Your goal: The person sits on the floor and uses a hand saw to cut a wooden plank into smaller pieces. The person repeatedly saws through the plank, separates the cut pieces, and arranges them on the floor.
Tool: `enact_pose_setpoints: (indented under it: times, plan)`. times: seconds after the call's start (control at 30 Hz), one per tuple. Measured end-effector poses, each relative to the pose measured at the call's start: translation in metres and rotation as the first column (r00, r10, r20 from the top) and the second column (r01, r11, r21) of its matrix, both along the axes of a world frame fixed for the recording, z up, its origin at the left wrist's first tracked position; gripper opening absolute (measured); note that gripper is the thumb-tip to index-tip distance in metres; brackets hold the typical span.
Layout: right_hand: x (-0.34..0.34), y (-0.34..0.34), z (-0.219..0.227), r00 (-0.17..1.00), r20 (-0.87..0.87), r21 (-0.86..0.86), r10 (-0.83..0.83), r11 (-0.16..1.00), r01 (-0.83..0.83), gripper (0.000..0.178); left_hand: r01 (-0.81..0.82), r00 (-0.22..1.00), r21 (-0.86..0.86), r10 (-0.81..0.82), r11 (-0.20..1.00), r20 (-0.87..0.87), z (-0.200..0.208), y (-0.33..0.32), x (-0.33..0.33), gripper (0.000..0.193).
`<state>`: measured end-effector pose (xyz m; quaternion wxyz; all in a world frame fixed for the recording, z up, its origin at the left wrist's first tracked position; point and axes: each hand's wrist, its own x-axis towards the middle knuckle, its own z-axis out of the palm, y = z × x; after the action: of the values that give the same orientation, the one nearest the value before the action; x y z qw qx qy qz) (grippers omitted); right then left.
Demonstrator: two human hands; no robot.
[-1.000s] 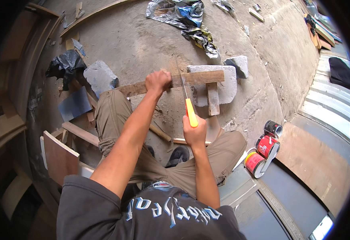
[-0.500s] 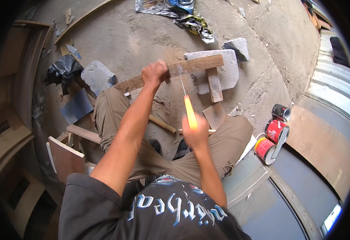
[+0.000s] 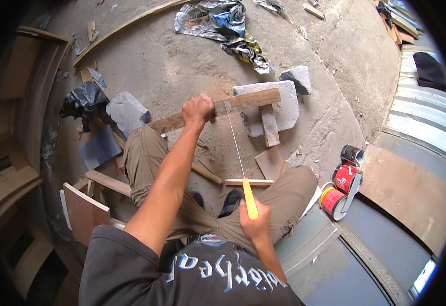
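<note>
A long wooden board lies crosswise in front of me, its right end over a pale stone block and a short wood piece. My left hand is closed round the board left of its middle. In my right hand is the yellow-orange handle of a handsaw, close to my body between my knees. The thin blade runs away from me, its far end at the board just right of my left hand. How deep the cut goes I cannot tell.
Another stone block and a black plastic bag lie left. Crumpled foil-like sheeting is on the ground beyond. Several cans, one a red can, stand by my right knee. Wooden frames line the left side. A round wooden stick lies between my legs.
My right hand has drawn the handsaw back toward my body, so more blade shows between handle and board. My left hand keeps its hold on the board. The view has shifted slightly.
</note>
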<state>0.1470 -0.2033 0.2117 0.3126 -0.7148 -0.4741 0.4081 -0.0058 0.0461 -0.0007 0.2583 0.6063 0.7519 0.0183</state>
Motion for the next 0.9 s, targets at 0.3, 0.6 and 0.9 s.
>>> enact_pose_setpoints:
  times: [0.3, 0.6, 0.9]
  plan:
    - [-0.006, 0.074, -0.060, 0.994, 0.099, 0.009, 0.036, 0.999, -0.037, 0.022, 0.025, 0.999, 0.011, -0.025, 1.000, 0.020, -0.005, 0.004, 0.001, 0.056]
    - [0.016, 0.064, -0.054, 1.000, 0.019, -0.008, 0.012, 1.000, -0.012, 0.024, 0.053, 0.999, -0.026, -0.053, 0.998, 0.012, 0.006, -0.001, 0.006, 0.055]
    - [-0.032, 0.017, -0.095, 0.997, 0.074, 0.171, -0.011, 0.985, -0.001, 0.020, 0.050, 0.999, -0.029, -0.049, 0.998, 0.024, 0.000, 0.001, 0.009, 0.050]
